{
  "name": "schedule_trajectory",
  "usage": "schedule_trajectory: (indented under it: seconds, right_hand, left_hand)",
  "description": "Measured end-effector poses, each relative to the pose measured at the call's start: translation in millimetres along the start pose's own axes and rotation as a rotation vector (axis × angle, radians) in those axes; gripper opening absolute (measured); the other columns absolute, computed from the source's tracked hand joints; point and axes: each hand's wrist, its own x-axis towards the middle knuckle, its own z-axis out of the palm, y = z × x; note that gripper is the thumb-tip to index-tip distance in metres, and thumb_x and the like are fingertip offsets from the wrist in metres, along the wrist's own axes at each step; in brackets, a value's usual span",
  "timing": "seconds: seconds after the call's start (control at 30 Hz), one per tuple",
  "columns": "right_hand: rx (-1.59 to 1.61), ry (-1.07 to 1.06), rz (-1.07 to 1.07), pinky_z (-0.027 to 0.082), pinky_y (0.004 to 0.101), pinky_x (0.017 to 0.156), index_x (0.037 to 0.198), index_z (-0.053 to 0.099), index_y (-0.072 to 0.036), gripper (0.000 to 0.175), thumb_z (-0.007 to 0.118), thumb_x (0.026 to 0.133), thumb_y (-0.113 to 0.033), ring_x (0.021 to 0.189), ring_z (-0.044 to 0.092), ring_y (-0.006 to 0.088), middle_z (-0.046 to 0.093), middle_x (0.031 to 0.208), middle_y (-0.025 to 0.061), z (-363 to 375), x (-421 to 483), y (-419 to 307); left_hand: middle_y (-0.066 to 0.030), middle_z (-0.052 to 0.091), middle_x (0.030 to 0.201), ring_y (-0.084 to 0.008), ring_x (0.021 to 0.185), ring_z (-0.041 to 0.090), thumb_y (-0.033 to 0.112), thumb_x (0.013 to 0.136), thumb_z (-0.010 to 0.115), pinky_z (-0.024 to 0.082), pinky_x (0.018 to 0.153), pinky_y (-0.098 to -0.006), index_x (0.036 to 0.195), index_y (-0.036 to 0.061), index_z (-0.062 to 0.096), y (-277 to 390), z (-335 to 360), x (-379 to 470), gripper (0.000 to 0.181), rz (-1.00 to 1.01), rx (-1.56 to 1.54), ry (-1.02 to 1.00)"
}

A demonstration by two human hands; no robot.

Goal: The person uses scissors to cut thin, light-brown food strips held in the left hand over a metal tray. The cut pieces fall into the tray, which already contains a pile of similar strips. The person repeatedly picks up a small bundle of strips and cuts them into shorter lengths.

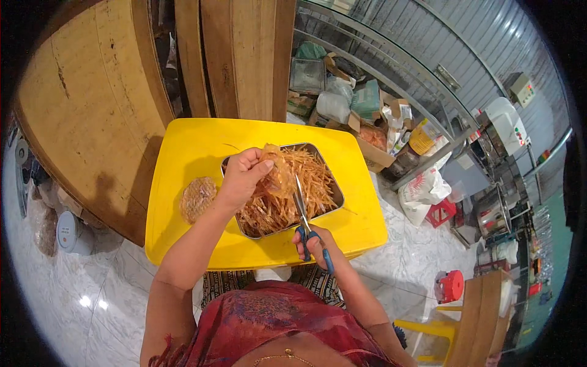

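Observation:
My left hand [243, 179] pinches a thin, translucent amber-brown dried sheet [278, 176] above a metal tray [338, 195]. Heaped in the tray are narrow dried strips [316, 183] of similar colour. From the near right, my right hand [316, 245] grips scissors [301, 208] with blue handles; their blades point away from me, at the right edge of the sheet. To the left of the tray, a round, brownish, textured piece [198, 200] lies on the yellow table [183, 142]. What this round piece is made of, I cannot tell.
Large wooden panels [252, 59] stand beyond and left of the table. Open cardboard boxes [376, 156], bags and containers crowd the floor at the back right, under a metal-framed rack. A white tub [73, 231] stands at left; a red stool [449, 286] and a yellow chair [426, 326] at lower right.

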Motion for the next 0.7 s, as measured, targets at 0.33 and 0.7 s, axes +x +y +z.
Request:
schedule_trajectory:
  seconds: [0.33,0.7]
  right_hand:
    - [-0.037,0.091,0.044,0.04,0.0215,0.048,0.083,0.05,0.0,0.065,0.047,0.072,-0.065,0.052,0.046,0.0088,0.047,0.059,0.0024,3,3,7]
    - [0.041,0.175,0.123,0.033,0.0201,0.04,0.071,0.047,-0.006,0.038,0.064,0.075,-0.04,0.046,0.04,0.0054,0.042,0.054,-0.0033,0,2,20]
  left_hand:
    - [-0.0017,0.059,0.082,-0.005,0.071,0.052,0.003,0.082,0.051,0.043,0.066,-0.0199,0.091,-0.0032,0.056,-4,5,-3,0.012,0.038,0.106,-0.027]
    - [-0.0021,0.059,0.083,-0.0053,0.071,0.053,0.002,0.082,0.05,0.044,0.066,-0.0204,0.092,-0.0041,0.055,-3,6,-3,0.013,0.04,0.083,-0.048]
